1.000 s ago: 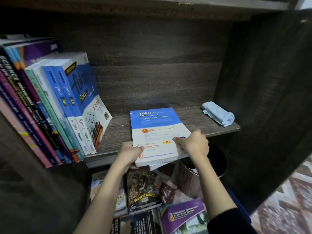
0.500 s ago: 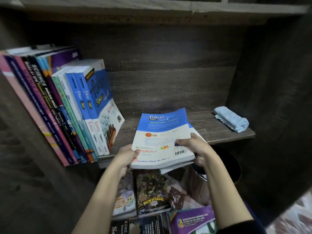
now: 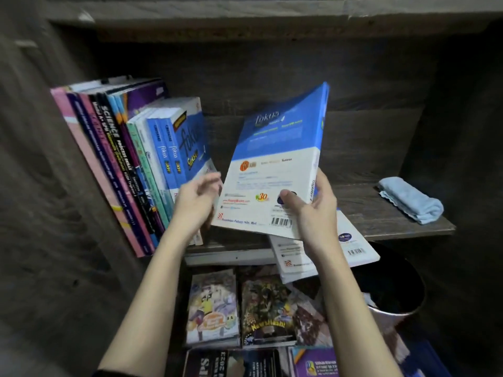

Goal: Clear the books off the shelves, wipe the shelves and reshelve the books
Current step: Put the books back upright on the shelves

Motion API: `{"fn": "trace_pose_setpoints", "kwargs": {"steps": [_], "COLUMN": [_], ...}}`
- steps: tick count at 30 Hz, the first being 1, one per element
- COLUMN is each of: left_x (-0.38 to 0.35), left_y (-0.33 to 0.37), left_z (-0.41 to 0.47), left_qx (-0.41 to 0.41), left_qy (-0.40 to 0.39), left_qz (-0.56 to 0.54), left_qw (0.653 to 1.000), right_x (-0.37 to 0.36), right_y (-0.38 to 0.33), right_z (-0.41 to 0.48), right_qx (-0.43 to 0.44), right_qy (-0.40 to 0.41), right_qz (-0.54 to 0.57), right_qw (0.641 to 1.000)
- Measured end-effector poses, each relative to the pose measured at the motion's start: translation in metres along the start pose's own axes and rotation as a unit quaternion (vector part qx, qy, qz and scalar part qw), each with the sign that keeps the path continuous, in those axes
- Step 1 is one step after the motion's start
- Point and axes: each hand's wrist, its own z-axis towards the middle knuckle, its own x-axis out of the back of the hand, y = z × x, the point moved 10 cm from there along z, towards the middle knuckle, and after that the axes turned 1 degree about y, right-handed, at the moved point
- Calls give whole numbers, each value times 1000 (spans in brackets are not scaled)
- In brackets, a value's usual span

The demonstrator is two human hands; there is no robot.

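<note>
Tipped up from flat on the dark wooden shelf (image 3: 381, 213), the blue-and-white Fokus paperback (image 3: 275, 170) now stands tilted over the front edge, near the leaning row of books (image 3: 130, 170) at the left end. Beneath it a white paperback (image 3: 326, 257) overhangs that edge and may slide off. Only the right hand (image 3: 313, 213) clamps the raised book's lower corner, so it could slip. The left hand (image 3: 196, 205) has let go, fingers loose.

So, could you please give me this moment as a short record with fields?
right hand: grips the blue-and-white book, tilted up
left hand: open, blurred, beside that book's left edge
book row: leaning, left end of the shelf
second book: flat, overhanging the front edge
cloth: folded, right end
</note>
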Motion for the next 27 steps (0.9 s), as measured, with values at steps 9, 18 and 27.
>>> {"fn": "trace_pose_setpoints", "kwargs": {"steps": [9, 18, 27], "left_x": [73, 73, 84], "left_y": [102, 99, 93], "left_z": [-18, -25, -31], "left_qx": [-234, -264, -244], "left_qy": [153, 143, 242], "left_qz": [-54, 9, 110], "left_qw": [959, 954, 933], "right_x": [-81, -134, -156], "right_y": [-19, 27, 75], "right_z": [-46, -72, -63], "right_qx": [277, 329, 229], "right_qy": [22, -47, -140], "right_qz": [-249, -321, -337], "right_qw": [928, 887, 902]}}
